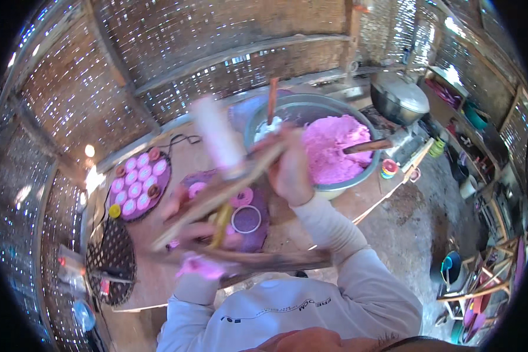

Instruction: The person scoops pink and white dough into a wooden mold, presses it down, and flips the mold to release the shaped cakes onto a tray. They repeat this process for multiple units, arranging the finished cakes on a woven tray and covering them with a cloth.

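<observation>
My right hand (289, 176) is closed on a wooden bar (246, 182) of a blurred wooden hand tool, raised diagonally over the work surface, with a white cylinder (216, 132) at its upper side. My left hand (196, 232) is smeared by motion under that bar, beside a yellow rod (220, 226); its grip is unclear. Pink material (202, 267) shows at my left wrist. Below the tool lies a purple sheet (255, 237) bearing pink rings (242, 196) and a metal ring (246, 206).
A wide tub (264, 108) of pink dough (328, 164) stands at the back with sticks upright and leaning. Left are a board of pink rounds (138, 188) and a woven mat (108, 252) on the wooden table (135, 234). A lidded pot (399, 97) and cluttered shelves (469, 146) are right.
</observation>
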A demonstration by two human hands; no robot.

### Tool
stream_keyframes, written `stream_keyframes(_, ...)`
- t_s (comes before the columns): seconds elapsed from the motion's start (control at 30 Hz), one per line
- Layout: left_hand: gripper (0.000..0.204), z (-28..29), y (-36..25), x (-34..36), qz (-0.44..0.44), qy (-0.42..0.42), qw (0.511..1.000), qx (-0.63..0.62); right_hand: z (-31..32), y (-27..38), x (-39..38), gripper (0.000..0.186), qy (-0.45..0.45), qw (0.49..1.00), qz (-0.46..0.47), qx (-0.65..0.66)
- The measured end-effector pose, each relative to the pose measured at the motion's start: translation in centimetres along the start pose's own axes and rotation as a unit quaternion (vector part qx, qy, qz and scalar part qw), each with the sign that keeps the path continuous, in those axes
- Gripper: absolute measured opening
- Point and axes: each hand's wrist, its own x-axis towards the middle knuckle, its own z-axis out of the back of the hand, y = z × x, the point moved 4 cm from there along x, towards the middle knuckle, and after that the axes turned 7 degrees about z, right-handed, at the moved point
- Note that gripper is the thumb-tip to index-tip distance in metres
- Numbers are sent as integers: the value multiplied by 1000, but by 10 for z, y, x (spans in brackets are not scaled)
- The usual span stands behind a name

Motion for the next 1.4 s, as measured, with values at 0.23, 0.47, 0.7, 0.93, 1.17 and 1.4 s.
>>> stream_keyframes(0.23,19,47,-15,51,-153,-156,974,53,64,110,47,36,264,83,182,-944)
stream_keyframes(0.47,22,98,-6,50,117,-90,987,67,74,165,49,14,335,-64,30,-939)
stream_keyframes(0.7,20,112,-9,24,90,-208,950,214,-36,184,42,26,432,-58,51,-899)
stream_keyframes(0.93,44,47,-19,26,-17,-104,855,507,76,98,92,18,629,-82,131,-762)
stream_keyframes(1.17,55,54,-11,6,18,-157,840,518,98,62,111,21,683,-120,91,-715)
stream_keyframes(1.4,56,58,-9,0,7,-162,870,466,130,35,106,14,740,-102,125,-653)
